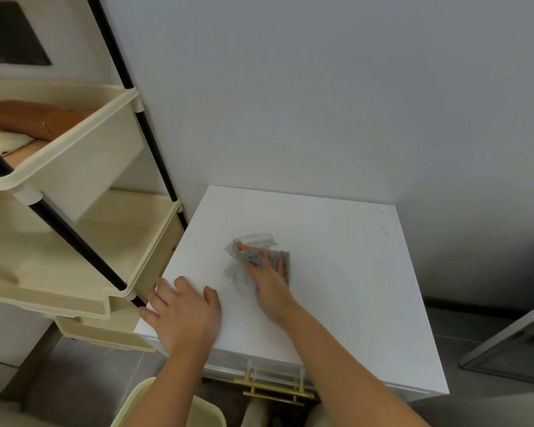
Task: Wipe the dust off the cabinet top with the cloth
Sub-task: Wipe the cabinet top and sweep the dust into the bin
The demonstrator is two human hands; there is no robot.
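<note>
A low white cabinet stands against the wall, and its flat top (336,272) fills the middle of the view. A crumpled grey and white cloth (256,245) lies on the left half of that top. My right hand (270,286) presses flat on the cloth, fingers spread over it and pointing toward the wall. My left hand (184,315) rests palm down on the front left corner of the top, fingers apart and holding nothing. Faint dusty marks show near the far right of the top.
A cream tiered shelf rack (74,167) with black poles stands close on the left, its trays touching the cabinet's left edge. A brown pouch (34,118) lies in the upper tray. A gold drawer handle (275,386) sits below the front edge. A cream bin rim (142,396) shows bottom left.
</note>
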